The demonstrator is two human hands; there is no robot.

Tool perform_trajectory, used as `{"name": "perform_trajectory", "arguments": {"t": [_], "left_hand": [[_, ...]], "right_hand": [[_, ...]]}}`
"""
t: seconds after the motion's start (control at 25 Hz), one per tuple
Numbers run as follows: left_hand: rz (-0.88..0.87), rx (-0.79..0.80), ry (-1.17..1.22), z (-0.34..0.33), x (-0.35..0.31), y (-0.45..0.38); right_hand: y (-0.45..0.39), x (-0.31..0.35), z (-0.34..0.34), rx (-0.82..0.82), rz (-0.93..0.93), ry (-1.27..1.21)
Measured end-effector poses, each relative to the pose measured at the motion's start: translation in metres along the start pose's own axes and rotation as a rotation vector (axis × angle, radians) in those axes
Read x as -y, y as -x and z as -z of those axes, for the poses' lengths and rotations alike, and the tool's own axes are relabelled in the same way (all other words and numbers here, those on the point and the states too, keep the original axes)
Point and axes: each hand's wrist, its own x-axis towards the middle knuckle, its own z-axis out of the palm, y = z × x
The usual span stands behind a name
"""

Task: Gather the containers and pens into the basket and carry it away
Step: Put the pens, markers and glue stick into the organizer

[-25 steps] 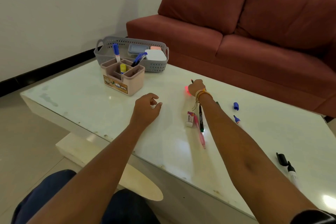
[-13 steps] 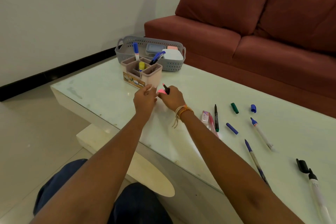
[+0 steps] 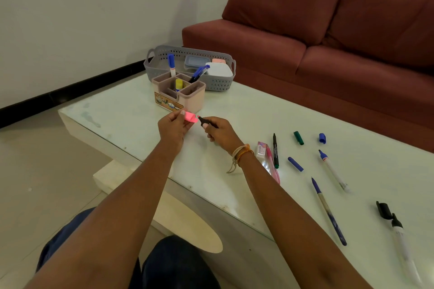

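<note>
Hands lifted; pink cap (image 3: 190, 117) in left grip (image 3: 173, 128), marker (image 3: 207, 122) in right (image 3: 219, 134)

A white eraser (image 3: 261, 149) lying on the table (image 3: 131, 110) carries a short dark word along its sleeve; it looks like "comlin", though the letters are too small to be sure. At about 10 o'clock from it, the pink pen organizer (image 3: 185, 94) has a printed sticker (image 3: 168, 103) on its near face, and the white letters "OP" show at the sticker's lower right corner, the rest being cut off. The small print on the pens cannot be read.
</note>
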Motion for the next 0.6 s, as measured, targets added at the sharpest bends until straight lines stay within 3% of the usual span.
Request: {"name": "perform_trajectory", "arguments": {"t": [0.32, 0.6], "left_hand": [[-0.064, 0.078, -0.134, 0.002, 0.004, -0.004], [-0.081, 0.213, -0.106, 0.009, 0.004, -0.004]], "right_hand": [[-0.002, -0.004, -0.009, -0.123, 0.061, -0.026], [-0.002, 0.0, -0.008, -0.114, -0.019, -0.299]]}}
